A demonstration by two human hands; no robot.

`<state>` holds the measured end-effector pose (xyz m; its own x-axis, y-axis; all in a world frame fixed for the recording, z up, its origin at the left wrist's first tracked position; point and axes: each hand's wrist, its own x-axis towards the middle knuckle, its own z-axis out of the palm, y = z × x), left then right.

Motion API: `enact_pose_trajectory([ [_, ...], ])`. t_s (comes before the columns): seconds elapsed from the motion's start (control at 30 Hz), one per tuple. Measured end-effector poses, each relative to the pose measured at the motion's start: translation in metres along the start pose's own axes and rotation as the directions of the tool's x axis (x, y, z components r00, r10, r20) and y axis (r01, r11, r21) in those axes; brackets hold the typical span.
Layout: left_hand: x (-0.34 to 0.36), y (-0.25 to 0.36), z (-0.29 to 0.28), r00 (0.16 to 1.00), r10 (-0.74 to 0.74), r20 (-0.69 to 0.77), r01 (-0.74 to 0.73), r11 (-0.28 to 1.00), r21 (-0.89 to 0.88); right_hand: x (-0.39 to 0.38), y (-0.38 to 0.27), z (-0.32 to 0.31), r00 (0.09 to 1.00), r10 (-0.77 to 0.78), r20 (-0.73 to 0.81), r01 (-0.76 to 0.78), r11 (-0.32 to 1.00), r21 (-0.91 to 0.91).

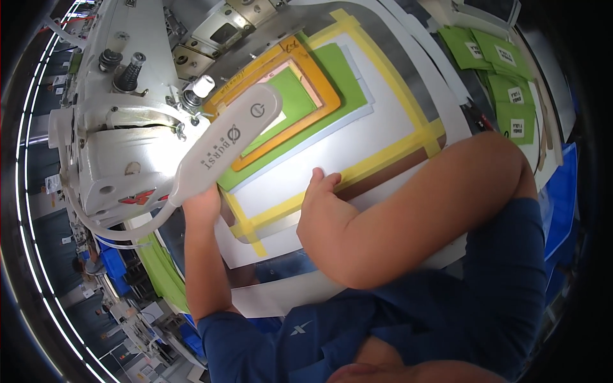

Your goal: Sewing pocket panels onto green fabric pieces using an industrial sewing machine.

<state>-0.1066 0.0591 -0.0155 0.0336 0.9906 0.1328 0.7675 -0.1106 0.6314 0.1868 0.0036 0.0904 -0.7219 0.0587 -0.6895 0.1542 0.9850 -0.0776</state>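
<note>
An orange frame (329, 96) surrounds a smaller green fabric piece (297, 99). Under the frame lies a larger green fabric sheet (351, 83), with a light blue sheet (365, 110) showing along its edge. These rest on a white panel (274, 175) bordered by yellow tape (383, 159). My right hand (321, 201) is at the panel's near edge, over the tape; two fingertips show slightly apart, with nothing visible in them. My left hand (202, 202) is beside the panel's left corner, its fingers hidden behind the white lamp head (223, 143).
A white sewing machine (121, 153) stands on the left, with metal parts (223, 29) at the far side. Green pieces with white labels (507, 57) lie at the upper right. Green fabric (161, 274) hangs lower left. A blue bin (562, 198) is at the right.
</note>
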Motion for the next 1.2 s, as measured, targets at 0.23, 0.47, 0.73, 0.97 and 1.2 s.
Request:
enact_pose_trajectory([
  [0.23, -0.030, 0.023, -0.079, 0.910, -0.393, -0.134, 0.410, 0.800, 0.439, -0.006, 0.002, 0.001, 0.999, 0.038, -0.030, -0.039, 0.999, -0.016],
  [0.47, -0.080, -0.037, -0.100, 0.998, -0.067, -0.004, 0.054, 0.771, 0.635, 0.016, -0.008, 0.010, 0.990, 0.114, -0.083, -0.113, 0.993, 0.015],
  [0.73, -0.068, -0.025, -0.068, 0.948, -0.317, 0.007, 0.304, 0.914, 0.269, 0.022, -0.008, 0.011, 0.990, 0.128, -0.055, -0.129, 0.991, -0.021],
  [0.97, -0.086, -0.025, -0.086, 0.957, -0.284, -0.056, 0.286, 0.898, 0.335, 0.024, -0.007, 0.012, 0.986, 0.146, -0.082, -0.149, 0.989, -0.025],
  [1.2, -0.152, -0.038, -0.199, 0.883, -0.370, -0.288, 0.412, 0.906, 0.099, 0.014, -0.007, 0.004, 0.982, 0.168, -0.080, -0.169, 0.986, -0.005],
])
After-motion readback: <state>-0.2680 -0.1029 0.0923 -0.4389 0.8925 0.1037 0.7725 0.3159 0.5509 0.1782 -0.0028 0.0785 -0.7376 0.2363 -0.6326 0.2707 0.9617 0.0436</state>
